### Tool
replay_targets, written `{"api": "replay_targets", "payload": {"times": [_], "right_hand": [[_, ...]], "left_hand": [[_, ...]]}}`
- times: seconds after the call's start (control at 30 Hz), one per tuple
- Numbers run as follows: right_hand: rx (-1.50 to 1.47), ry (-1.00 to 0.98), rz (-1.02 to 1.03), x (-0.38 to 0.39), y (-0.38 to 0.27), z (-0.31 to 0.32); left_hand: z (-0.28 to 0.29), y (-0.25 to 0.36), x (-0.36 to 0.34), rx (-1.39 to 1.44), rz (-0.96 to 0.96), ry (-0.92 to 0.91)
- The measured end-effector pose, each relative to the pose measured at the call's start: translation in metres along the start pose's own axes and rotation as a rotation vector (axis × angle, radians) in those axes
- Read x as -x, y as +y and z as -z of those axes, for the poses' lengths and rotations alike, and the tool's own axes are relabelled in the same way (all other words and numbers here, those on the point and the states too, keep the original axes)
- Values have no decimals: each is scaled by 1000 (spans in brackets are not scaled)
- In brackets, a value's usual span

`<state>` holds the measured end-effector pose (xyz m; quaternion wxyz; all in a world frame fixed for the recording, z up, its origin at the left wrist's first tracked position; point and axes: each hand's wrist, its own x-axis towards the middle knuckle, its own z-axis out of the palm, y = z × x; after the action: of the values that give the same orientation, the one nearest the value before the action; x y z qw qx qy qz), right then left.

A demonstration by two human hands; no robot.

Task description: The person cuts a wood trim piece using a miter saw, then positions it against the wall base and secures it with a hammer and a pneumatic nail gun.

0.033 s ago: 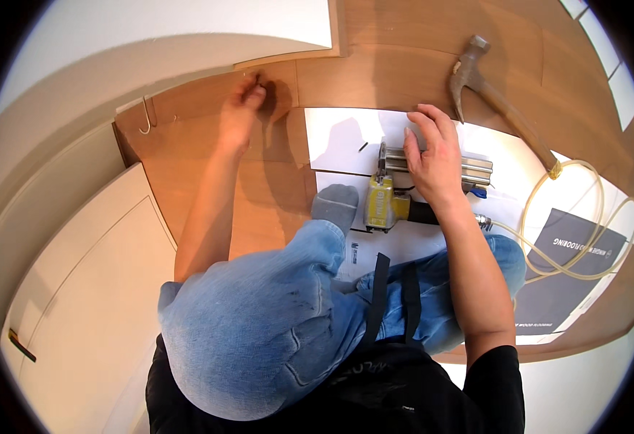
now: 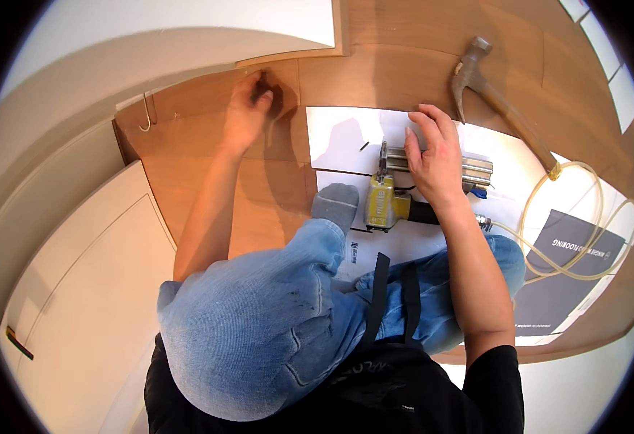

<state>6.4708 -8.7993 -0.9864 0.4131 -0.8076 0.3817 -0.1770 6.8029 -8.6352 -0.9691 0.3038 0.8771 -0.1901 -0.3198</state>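
The right hand (image 2: 436, 155) is laid flat, fingers spread, over the metal magazine of a yellow nail gun (image 2: 389, 199); the grip is loose and nothing is clasped, the palm merely resting on top of the tool. The nail gun lies on a white sheet (image 2: 346, 137) spread over the wooden floor (image 2: 403, 72), just ahead of a grey-socked foot (image 2: 335, 204). The left hand (image 2: 248, 112) is stretched forward to the floorboard near the white wall base, its fingers curled around a small dark object that cannot be made out; how tight that grip is cannot be told. A clear air hose (image 2: 570, 217) runs from the tool's rear and loops to the right, across a dark printed sheet. A hammer (image 2: 494, 94) lies on the boards beyond the right hand, well apart from it.

A risk may be judged here: with a palm resting over the tool and the foot just beside its nose, an accidental trigger press could drive a nail toward the sock. The looped hose could also snag on the knee.
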Motion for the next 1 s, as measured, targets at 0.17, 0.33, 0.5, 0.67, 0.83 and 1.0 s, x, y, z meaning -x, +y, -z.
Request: {"api": "replay_targets", "payload": {"times": [0.17,0.33,0.5,0.67,0.83,1.0], "right_hand": [[52,-13,39,0,-3,-2],[103,-17,86,4,-5,-7],[205,24,101,4,-1,-14],[147,61,74,6,4,-18],[145,54,12,-2,-4,-22],[161,-11,-76,-21,-14,-31]], "left_hand": [[-15,0,11,-1026,-470,27],[-8,4,12,-970,-338,-105],[-11,0,6,-1077,-329,-106],[-3,-21,2,-820,-390,-159],[16,-73,-6,-325,-451,35],[24,-105,-34,261,-213,290]]}}
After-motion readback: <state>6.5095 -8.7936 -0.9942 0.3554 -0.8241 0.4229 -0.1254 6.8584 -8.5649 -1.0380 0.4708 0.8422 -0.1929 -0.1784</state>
